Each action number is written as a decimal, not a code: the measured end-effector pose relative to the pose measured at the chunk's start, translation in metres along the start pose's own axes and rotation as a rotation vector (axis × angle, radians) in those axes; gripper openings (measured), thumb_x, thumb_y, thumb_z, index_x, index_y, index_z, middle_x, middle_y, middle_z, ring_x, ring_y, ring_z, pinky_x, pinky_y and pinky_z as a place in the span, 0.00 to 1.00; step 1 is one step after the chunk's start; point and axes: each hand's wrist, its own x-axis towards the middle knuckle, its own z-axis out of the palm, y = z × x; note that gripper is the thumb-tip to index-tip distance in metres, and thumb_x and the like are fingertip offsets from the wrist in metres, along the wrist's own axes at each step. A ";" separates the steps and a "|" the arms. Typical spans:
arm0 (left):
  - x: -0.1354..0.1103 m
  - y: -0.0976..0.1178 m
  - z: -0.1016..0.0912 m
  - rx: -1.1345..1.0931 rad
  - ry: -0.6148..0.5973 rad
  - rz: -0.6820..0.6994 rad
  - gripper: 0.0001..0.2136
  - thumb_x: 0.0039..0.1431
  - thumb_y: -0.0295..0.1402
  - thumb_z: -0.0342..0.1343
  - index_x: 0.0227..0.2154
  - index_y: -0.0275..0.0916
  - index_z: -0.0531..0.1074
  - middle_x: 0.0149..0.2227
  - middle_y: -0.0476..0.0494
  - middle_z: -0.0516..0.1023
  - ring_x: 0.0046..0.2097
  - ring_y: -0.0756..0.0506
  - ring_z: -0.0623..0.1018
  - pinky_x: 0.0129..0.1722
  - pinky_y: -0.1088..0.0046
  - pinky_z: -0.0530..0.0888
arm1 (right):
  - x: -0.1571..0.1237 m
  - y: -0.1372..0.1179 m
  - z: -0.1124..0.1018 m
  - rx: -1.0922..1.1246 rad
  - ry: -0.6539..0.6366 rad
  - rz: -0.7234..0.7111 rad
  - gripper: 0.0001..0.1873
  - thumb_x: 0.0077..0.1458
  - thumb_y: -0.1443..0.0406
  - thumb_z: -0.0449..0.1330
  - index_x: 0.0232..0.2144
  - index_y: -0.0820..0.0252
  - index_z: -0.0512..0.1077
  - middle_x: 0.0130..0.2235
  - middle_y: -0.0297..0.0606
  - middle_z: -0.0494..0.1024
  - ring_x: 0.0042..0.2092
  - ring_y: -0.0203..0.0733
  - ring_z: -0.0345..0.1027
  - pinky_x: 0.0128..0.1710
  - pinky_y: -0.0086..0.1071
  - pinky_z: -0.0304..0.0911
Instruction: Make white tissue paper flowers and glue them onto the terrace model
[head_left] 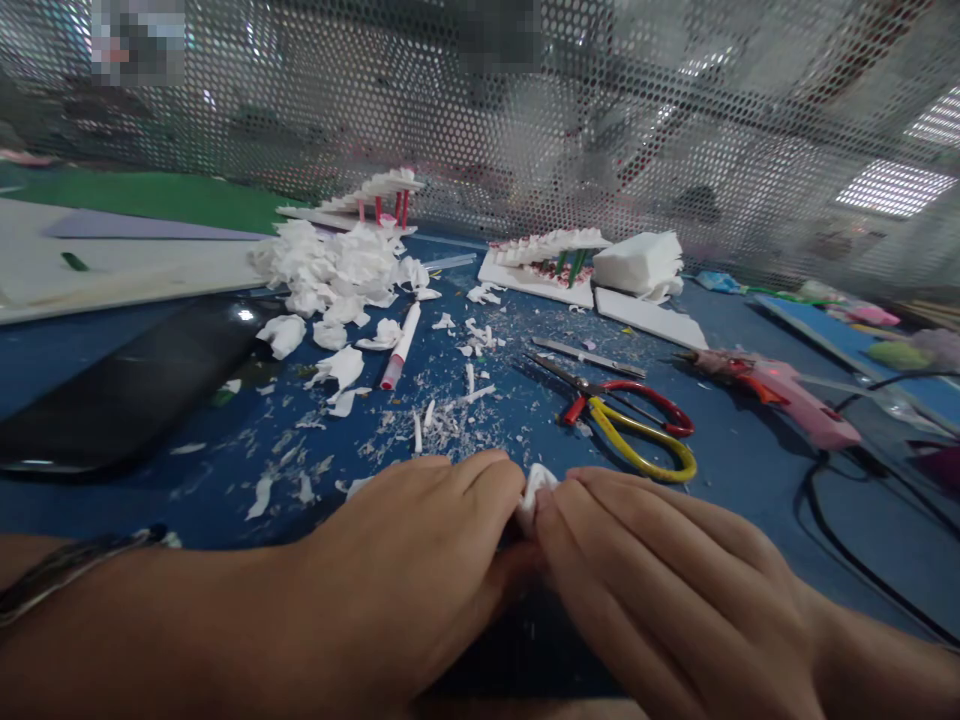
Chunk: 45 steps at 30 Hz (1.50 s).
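Between my fingertips, at the near middle of the blue table, is a small crumpled white piece (pixel 537 490) that looks like paper or thin foam. My left hand (pixel 420 550) is closed on it from the left, and my right hand (pixel 667 570) pinches it from the right. Most of the piece is hidden behind the fingers. Just beyond my right hand lie scissors (pixel 637 420) with one red and one yellow handle, blades apart. White scraps (pixel 442 420) litter the table in front of my left hand. A white marker pen (pixel 402 345) with a red end lies farther back.
A heap of crumpled white pieces (pixel 337 265) stands at the back left, beside a black phone (pixel 142 380). Two small white stair models (pixel 382 190) stand by the perforated metal screen (pixel 420 110). A metal blade (pixel 589 356) and a pink glue gun (pixel 787 395) with a black cable lie right.
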 end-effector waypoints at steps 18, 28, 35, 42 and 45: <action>0.016 -0.026 -0.016 0.009 -0.169 0.451 0.06 0.50 0.20 0.45 0.25 0.37 0.61 0.28 0.51 0.67 0.29 0.51 0.66 0.28 0.79 0.62 | 0.001 0.009 0.007 0.841 -0.116 0.604 0.03 0.51 0.71 0.56 0.27 0.61 0.64 0.31 0.34 0.71 0.33 0.29 0.66 0.33 0.21 0.63; 0.019 -0.028 -0.023 -0.044 -0.348 0.411 0.07 0.52 0.21 0.46 0.30 0.36 0.67 0.32 0.47 0.73 0.33 0.49 0.71 0.32 0.80 0.67 | 0.002 0.009 0.008 1.055 -0.169 0.797 0.03 0.50 0.71 0.56 0.27 0.61 0.65 0.25 0.28 0.70 0.25 0.26 0.63 0.23 0.16 0.61; 0.016 -0.026 -0.025 -0.150 -0.359 0.405 0.08 0.56 0.24 0.45 0.34 0.34 0.69 0.35 0.42 0.73 0.35 0.48 0.72 0.37 0.79 0.68 | 0.002 0.008 0.008 0.974 -0.103 0.740 0.06 0.45 0.71 0.61 0.30 0.63 0.68 0.28 0.29 0.74 0.28 0.24 0.66 0.27 0.14 0.62; 0.019 -0.033 -0.021 -0.284 -0.223 0.333 0.06 0.57 0.26 0.47 0.28 0.35 0.68 0.29 0.48 0.70 0.32 0.51 0.69 0.32 0.81 0.66 | 0.003 0.007 0.009 0.842 -0.116 0.771 0.03 0.48 0.70 0.59 0.24 0.62 0.68 0.23 0.29 0.73 0.23 0.26 0.65 0.22 0.17 0.60; 0.019 -0.036 -0.015 -0.384 -0.058 0.242 0.03 0.54 0.27 0.52 0.26 0.37 0.69 0.26 0.52 0.70 0.29 0.53 0.70 0.29 0.83 0.66 | 0.002 0.007 0.010 0.779 -0.082 0.749 0.04 0.48 0.71 0.58 0.24 0.61 0.67 0.23 0.30 0.73 0.24 0.28 0.66 0.23 0.20 0.61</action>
